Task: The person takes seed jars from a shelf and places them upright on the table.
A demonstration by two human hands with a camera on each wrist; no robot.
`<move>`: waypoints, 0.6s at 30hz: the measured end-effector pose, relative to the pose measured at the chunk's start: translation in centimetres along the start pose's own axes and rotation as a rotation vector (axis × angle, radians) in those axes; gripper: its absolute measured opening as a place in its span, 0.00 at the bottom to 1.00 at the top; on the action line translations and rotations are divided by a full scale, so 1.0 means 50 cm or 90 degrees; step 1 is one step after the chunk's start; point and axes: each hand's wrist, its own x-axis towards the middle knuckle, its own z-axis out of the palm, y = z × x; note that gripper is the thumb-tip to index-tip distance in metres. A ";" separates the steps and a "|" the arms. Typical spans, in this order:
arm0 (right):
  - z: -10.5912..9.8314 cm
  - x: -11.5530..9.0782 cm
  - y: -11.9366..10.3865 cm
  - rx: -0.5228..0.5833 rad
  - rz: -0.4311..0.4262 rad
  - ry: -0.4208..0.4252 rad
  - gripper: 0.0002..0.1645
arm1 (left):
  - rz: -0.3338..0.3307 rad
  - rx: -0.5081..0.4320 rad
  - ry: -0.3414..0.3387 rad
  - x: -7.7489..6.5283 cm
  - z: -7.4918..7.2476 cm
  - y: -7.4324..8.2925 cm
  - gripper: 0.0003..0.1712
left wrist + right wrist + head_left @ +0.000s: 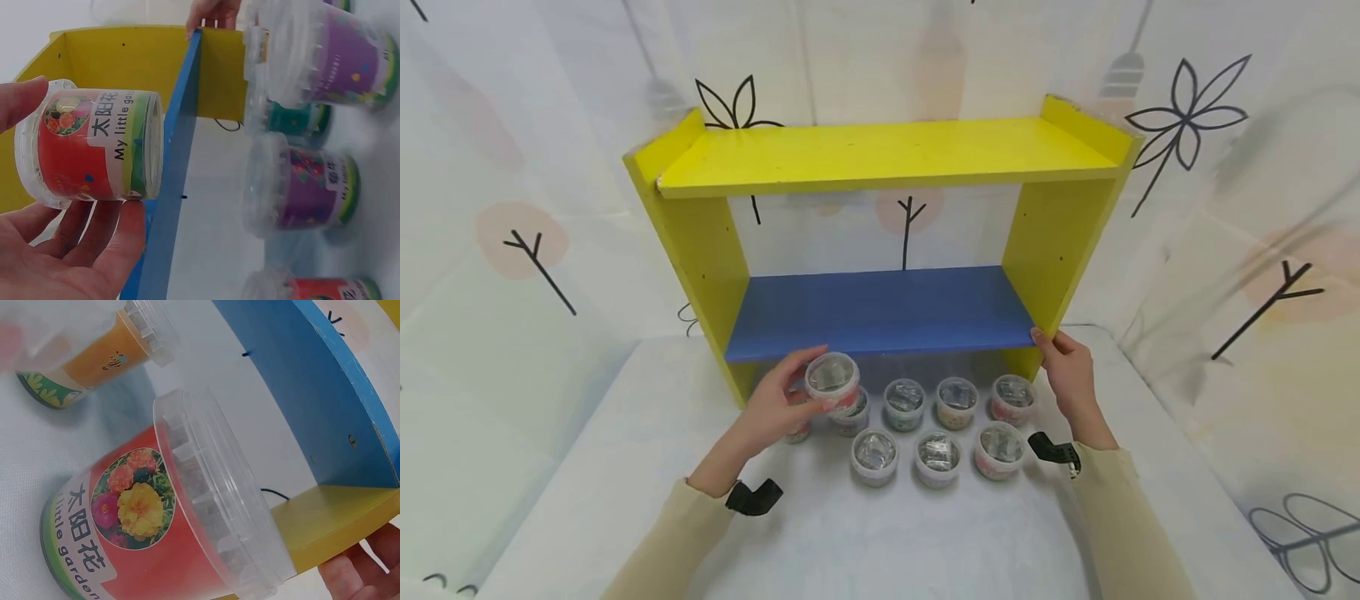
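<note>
My left hand (775, 412) holds a clear-lidded plastic tub (832, 377) just in front of the shelf unit's blue board (880, 308). In the left wrist view the tub (81, 147) lies sideways in the picture, its label red and green with flower photos and "My little gar…" print. The thumb is on one side, the fingers on the other. My right hand (1067, 375) grips the yellow side panel (1063, 242) near the blue board's right end, thumb at the front. In the right wrist view only its fingers (359, 572) show, by the yellow panel.
Several similar lidded tubs (938, 458) stand in two rows on the white-covered table, below and in front of the blue board. A red-labelled tub (137, 519) is close to the right wrist. The yellow top shelf (880, 154) spans the unit. Patterned white cloth (490, 333) hangs around.
</note>
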 end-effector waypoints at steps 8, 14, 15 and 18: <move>0.000 0.000 -0.004 0.003 -0.002 0.005 0.39 | -0.019 0.039 0.016 -0.040 -0.017 -0.034 0.41; 0.000 0.000 -0.003 0.002 -0.004 0.004 0.39 | -0.024 0.075 0.021 -0.066 -0.017 -0.065 0.40; 0.000 0.000 -0.002 0.002 -0.006 0.005 0.39 | -0.025 0.081 0.017 -0.069 -0.016 -0.069 0.41; 0.001 0.001 0.000 0.000 -0.010 0.005 0.40 | -0.028 0.092 0.002 -0.081 -0.013 -0.076 0.41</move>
